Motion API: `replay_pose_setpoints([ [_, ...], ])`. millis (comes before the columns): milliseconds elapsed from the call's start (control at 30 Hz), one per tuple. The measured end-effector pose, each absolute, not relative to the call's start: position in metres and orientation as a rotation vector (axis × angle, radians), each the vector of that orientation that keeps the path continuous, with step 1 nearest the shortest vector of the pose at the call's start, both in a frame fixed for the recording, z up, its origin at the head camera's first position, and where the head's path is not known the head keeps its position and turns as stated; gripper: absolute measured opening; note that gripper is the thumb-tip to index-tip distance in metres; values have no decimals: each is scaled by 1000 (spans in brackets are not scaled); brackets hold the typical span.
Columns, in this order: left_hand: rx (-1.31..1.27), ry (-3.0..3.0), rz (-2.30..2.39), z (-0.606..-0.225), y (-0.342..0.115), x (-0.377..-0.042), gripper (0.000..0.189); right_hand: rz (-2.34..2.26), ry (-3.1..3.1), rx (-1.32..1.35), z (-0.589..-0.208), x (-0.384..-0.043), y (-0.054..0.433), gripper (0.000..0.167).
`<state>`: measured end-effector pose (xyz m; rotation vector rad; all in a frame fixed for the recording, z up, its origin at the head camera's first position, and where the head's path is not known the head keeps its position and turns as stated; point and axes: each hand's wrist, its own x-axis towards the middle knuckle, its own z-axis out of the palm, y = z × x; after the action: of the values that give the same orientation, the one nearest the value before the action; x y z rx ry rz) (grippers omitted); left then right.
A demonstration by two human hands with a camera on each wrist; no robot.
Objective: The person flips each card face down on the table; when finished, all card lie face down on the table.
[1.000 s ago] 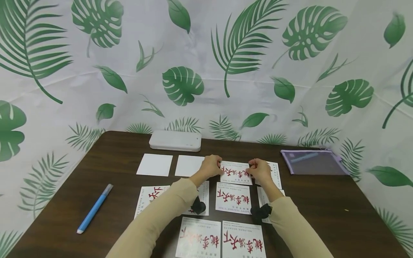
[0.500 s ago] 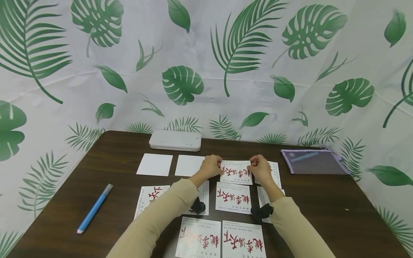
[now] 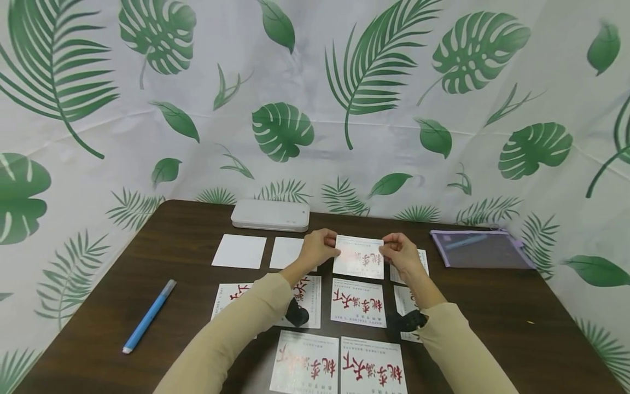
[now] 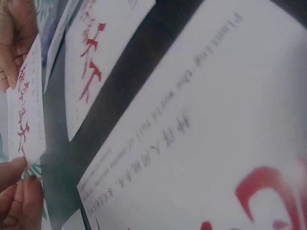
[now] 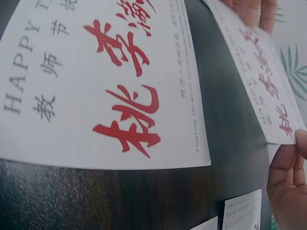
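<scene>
A white card [image 3: 358, 258] with red Chinese characters is held up by its two side edges, tilted, its face catching the light. My left hand [image 3: 317, 249] pinches its left edge between thumb and fingers. The right hand [image 3: 401, 254] pinches the opposite edge, as the right wrist view shows with its thumb on the card [image 5: 276, 91]. Just below lies a matching printed card [image 3: 358, 302] flat on the table. Two more printed cards, a left one [image 3: 305, 361] and a right one [image 3: 372, 365], lie side by side nearer me. Other printed cards are partly hidden under my forearms.
Two blank white cards lie at the back left, one [image 3: 239, 251] fully visible. Behind them sits a white flat case [image 3: 270, 214]. A blue marker [image 3: 149, 317] lies at the left of the dark wooden table [image 3: 492, 328]. A purple mesh pouch [image 3: 479, 249] is at the back right.
Both hands have raised the card's near side off the table and tilted it; glare now covers part of its print. The head view has shifted slightly.
</scene>
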<state>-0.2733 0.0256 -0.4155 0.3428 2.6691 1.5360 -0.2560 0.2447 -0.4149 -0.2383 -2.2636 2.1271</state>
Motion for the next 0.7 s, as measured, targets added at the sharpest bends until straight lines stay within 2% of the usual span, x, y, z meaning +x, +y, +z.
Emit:
replay_pose_setpoints([
  [267, 202, 2390, 1886, -413, 17, -274, 25, 2328, -2176, -248, -415, -251, 241, 27],
  [400, 161, 2343, 1900, -409, 15, -273, 24, 2299, -2173, -293, -414, -249, 237, 20],
  [567, 108, 2261, 1976, -403, 14, -274, 26, 2018, -2215, -319, -414, -246, 221, 22],
  [700, 79, 2241, 2032, -400, 16, -274, 27, 1749, -2325, -221, -414, -238, 198, 20],
])
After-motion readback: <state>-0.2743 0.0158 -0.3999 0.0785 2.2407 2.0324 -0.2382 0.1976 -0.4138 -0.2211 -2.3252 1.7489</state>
